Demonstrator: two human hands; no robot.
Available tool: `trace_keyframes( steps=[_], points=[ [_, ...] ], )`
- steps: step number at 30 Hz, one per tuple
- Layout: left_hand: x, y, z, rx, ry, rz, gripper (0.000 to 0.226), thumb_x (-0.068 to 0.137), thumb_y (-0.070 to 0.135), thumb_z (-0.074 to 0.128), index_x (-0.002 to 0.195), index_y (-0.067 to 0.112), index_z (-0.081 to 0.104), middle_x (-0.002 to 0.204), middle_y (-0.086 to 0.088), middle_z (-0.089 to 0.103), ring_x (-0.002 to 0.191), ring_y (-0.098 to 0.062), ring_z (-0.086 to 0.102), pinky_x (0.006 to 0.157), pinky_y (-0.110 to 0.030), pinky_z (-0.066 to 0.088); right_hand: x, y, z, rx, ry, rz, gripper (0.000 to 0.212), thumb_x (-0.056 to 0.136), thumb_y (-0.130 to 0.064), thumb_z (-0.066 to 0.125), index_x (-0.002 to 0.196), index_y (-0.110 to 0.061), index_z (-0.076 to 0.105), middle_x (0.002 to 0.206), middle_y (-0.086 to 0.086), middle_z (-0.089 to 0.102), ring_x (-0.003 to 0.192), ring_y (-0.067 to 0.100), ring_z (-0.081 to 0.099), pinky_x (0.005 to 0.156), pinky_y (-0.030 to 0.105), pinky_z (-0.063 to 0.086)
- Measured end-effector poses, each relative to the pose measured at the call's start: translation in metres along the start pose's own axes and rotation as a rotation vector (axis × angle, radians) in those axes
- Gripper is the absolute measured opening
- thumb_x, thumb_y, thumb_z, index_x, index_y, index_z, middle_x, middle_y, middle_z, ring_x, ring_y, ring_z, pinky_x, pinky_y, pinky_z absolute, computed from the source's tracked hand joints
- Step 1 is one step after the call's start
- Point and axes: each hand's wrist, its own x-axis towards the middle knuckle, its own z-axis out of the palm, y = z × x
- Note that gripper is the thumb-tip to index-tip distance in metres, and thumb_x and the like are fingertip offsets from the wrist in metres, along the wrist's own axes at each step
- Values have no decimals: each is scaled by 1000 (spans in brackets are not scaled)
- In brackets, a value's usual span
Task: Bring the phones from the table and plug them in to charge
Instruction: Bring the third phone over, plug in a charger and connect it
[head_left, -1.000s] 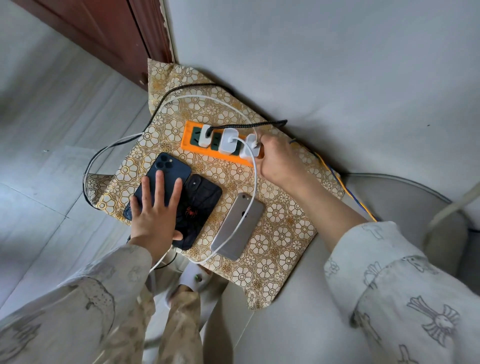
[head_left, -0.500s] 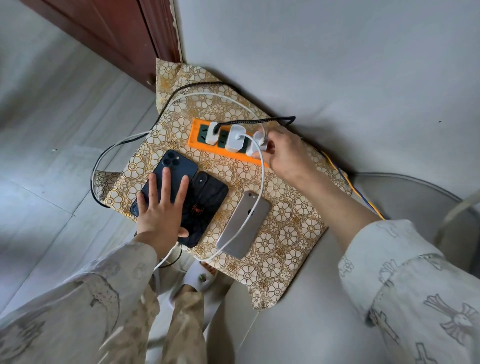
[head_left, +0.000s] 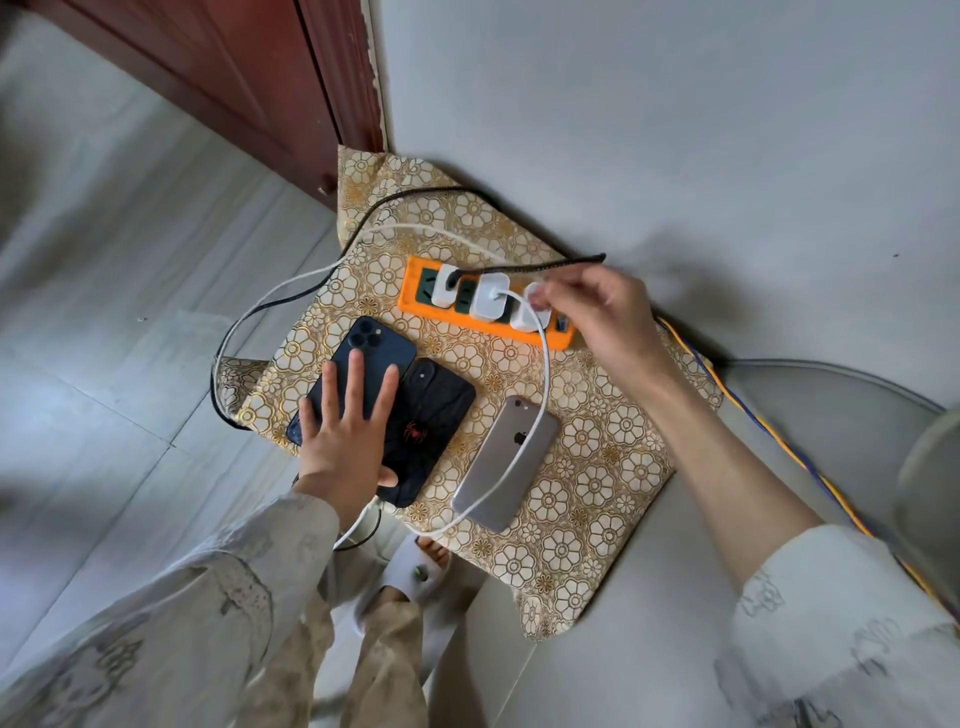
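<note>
Phones lie face down on a patterned cloth (head_left: 613, 467) beside an orange power strip (head_left: 415, 296): the left hand (head_left: 348, 436) rests flat, fingers spread, steadying the blue phone (head_left: 363, 364) and the black phone (head_left: 431, 426), while the right hand (head_left: 608, 322) pinches the white charger (head_left: 524, 317) at the strip, seemingly seating it for the cabled silver phone (head_left: 506, 462).

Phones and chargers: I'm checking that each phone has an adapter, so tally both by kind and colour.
Dark blue phone: 1
Black phone with red spider: 1
Silver phone: 1
White adapters in the orange power strip: 3
Total: 6
</note>
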Motion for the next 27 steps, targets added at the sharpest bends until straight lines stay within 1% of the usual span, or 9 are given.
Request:
trace_keyframes(
  steps=[4,9,12,15,19,21,23,25,27],
  points=[
    [3,-2,3,-31,11,5,120,74,45,68,137,25,-32,146,-14,-37,137,-38,-27,113,-55,2,-13,1,-1,-367,-150,-152,16,82,-30,63,78,-15,63,79,-7,63,73,6,56,66,23,40],
    [1,-1,-1,-119,16,21,107,78,41,66,144,25,-16,151,-15,-28,139,-40,-20,112,-60,6,-10,-5,0,-330,-98,-175,25,92,-20,51,85,-1,65,80,11,67,68,17,59,66,33,50],
    [0,8,-24,-431,240,58,60,90,24,52,143,16,26,153,-15,17,141,-34,15,114,-51,20,-7,-11,-4,-210,-31,-171,20,94,-8,45,98,-5,65,81,2,65,70,1,53,67,11,42],
    [-6,33,-58,-652,534,248,34,92,14,47,126,13,51,129,-9,55,117,-27,52,98,-34,42,-9,-11,-10,-174,-96,-102,13,89,-13,54,93,-16,66,83,-10,63,79,2,57,71,13,45],
    [-10,65,-91,-678,662,409,38,92,5,44,129,9,50,133,-9,54,120,-22,53,97,-19,36,-19,-8,-13,-255,-81,-111,33,81,-35,65,77,-3,65,64,0,58,48,1,38,43,10,29],
    [-11,69,-95,-651,660,410,41,92,2,41,133,7,46,140,-10,47,125,-24,49,102,-25,36,-24,-9,-15,-313,-79,-145,37,82,-34,65,75,2,63,67,5,59,47,5,33,42,9,29],
    [-13,68,-94,-620,657,387,40,92,0,40,130,6,48,141,-10,46,125,-25,49,103,-33,39,-27,-11,-15,-316,-62,-175,28,85,-26,63,67,-5,59,62,-5,52,50,9,36,46,10,30],
    [-15,68,-95,-638,650,354,36,91,0,42,126,4,48,135,-11,50,120,-28,50,100,-40,44,-29,-15,-16,-198,-60,-158,13,88,-18,58,85,-8,66,71,-4,56,61,12,46,58,23,39],
    [-17,69,-101,-698,644,362,35,89,1,48,124,3,42,126,-15,53,114,-32,53,94,-47,47,-33,-19,-17,-111,-71,-134,20,90,-12,54,106,-10,65,83,-4,60,67,12,50,58,23,42]
  ],
)
